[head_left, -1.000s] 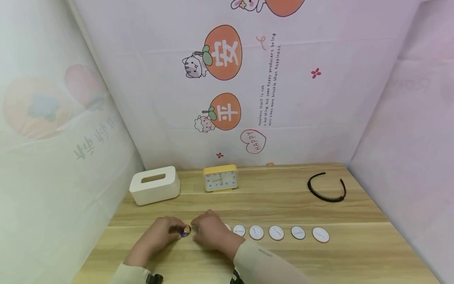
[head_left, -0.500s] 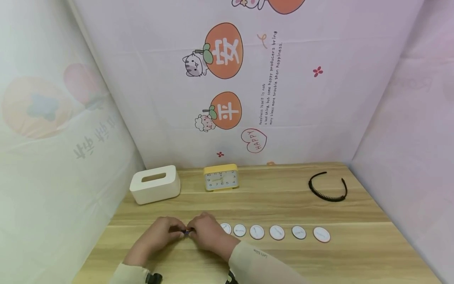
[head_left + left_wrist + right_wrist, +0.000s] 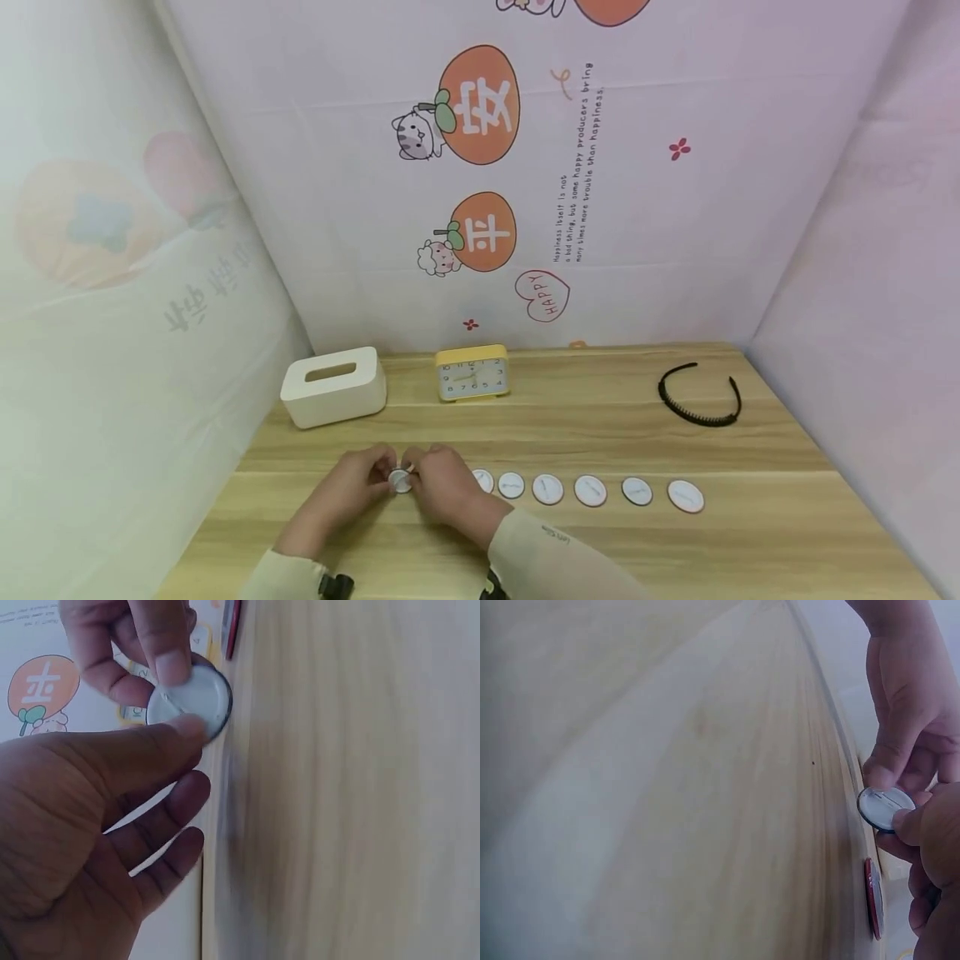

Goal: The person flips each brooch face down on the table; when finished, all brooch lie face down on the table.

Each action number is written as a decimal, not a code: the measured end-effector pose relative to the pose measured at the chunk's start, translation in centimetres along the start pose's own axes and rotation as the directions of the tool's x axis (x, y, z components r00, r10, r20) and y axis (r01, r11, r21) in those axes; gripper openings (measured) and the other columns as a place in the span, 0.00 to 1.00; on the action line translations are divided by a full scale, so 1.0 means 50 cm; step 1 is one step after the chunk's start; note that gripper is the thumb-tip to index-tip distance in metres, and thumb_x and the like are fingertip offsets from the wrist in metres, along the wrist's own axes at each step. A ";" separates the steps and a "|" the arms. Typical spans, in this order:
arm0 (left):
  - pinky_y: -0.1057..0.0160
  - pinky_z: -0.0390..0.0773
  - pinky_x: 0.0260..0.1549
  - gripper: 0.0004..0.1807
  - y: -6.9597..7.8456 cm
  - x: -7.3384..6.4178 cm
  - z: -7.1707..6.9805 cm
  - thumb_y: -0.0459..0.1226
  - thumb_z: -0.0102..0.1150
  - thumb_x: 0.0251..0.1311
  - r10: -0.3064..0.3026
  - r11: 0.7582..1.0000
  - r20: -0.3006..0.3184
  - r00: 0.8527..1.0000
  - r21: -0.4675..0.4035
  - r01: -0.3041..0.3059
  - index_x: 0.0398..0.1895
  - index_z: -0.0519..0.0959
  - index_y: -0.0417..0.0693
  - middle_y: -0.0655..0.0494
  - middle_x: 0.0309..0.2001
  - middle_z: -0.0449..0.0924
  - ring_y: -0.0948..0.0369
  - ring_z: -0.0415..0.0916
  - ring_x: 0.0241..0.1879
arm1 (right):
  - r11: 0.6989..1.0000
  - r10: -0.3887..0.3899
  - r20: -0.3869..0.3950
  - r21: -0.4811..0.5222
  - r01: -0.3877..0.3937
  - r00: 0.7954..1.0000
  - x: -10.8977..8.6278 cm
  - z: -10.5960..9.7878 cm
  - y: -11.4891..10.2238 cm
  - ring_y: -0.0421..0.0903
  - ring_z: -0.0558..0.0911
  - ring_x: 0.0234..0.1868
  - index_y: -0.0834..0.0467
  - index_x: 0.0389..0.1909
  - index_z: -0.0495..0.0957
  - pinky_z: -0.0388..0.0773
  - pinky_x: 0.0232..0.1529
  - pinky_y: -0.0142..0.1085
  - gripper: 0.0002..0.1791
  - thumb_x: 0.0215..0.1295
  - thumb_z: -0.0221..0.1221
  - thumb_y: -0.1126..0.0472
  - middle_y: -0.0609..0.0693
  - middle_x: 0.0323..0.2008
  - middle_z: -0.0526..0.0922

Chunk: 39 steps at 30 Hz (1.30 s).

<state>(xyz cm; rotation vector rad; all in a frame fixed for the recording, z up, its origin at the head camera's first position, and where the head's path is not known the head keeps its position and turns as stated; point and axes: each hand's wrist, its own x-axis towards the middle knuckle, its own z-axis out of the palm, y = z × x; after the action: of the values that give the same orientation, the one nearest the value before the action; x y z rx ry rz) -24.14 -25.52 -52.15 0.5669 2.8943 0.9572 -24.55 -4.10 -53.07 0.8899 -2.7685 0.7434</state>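
Between both hands is a round pin-back button badge (image 3: 401, 481), its white back with a thin pin turned up. My left hand (image 3: 351, 487) pinches its left edge, the thumb lying over the back in the left wrist view. Opposite it, my right hand (image 3: 448, 492) grips the other edge between thumb and fingers, as the right wrist view shows too. The badge's picture side faces away. To the right, a row of similar white-backed badges (image 3: 590, 491) lies on the wooden table (image 3: 570, 550); my right hand is right beside the nearest badge (image 3: 483, 480).
A white tissue box (image 3: 333, 400) stands at the back left, with a yellow alarm clock (image 3: 472, 377) to its right. A black toothed headband (image 3: 697, 417) lies at the back right. Printed cloth walls (image 3: 637, 275) enclose the table's back and sides.
The badge, earlier picture side up in the left fingers, has been flipped so its white back shows. My right hand has come over and taken its other edge.
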 end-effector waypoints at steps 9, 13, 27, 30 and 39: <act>0.61 0.86 0.50 0.16 -0.005 -0.002 0.009 0.31 0.76 0.62 -0.034 0.999 0.012 0.999 -0.011 0.034 0.49 0.85 0.56 0.63 0.46 0.89 0.63 0.86 0.47 | 1.000 0.017 0.029 -0.020 -0.017 0.999 0.002 0.001 -0.007 0.36 0.78 0.37 0.49 0.51 0.88 0.79 0.42 0.29 0.08 0.73 0.69 0.58 0.39 0.37 0.92; 0.59 0.87 0.50 0.12 -0.005 -0.009 0.004 0.32 0.77 0.62 -0.040 0.999 -0.001 0.999 0.012 0.040 0.44 0.85 0.54 0.63 0.44 0.89 0.62 0.87 0.47 | 1.000 0.020 0.045 -0.014 -0.019 0.999 0.001 0.001 -0.006 0.36 0.78 0.38 0.51 0.50 0.90 0.80 0.46 0.30 0.09 0.72 0.70 0.58 0.39 0.39 0.92; 0.47 0.86 0.56 0.08 -0.001 -0.020 -0.013 0.34 0.77 0.62 -0.001 0.994 0.012 1.000 0.108 -0.001 0.42 0.90 0.53 0.63 0.45 0.89 0.57 0.87 0.49 | 0.981 -0.113 0.087 -0.151 0.125 0.990 0.006 0.006 -0.004 0.36 0.83 0.45 0.47 0.51 0.92 0.77 0.55 0.32 0.11 0.71 0.71 0.56 0.38 0.42 0.91; 0.45 0.86 0.57 0.08 0.004 -0.018 -0.009 0.37 0.78 0.63 -0.028 0.995 0.008 1.000 0.095 0.027 0.44 0.90 0.53 0.62 0.46 0.90 0.56 0.87 0.50 | 0.988 -0.111 0.075 -0.096 0.118 0.991 -0.003 -0.003 0.005 0.38 0.84 0.48 0.49 0.52 0.92 0.79 0.59 0.34 0.11 0.71 0.71 0.55 0.39 0.43 0.92; 0.37 0.77 0.69 0.25 0.046 0.001 0.004 0.46 0.70 0.73 -0.108 0.971 -0.158 0.982 0.197 0.138 0.67 0.83 0.44 0.42 0.66 0.84 0.42 0.81 0.67 | 0.996 0.036 0.083 -0.080 -0.029 0.996 -0.048 -0.081 0.066 0.50 0.80 0.68 0.54 0.69 0.82 0.73 0.76 0.50 0.25 0.79 0.62 0.47 0.49 0.64 0.86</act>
<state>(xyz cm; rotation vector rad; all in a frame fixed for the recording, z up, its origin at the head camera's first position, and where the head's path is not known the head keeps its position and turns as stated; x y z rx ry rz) -23.41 -23.68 -50.95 0.3321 3.1399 0.7153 -24.57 1.44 -51.59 0.8831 -2.8696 0.6109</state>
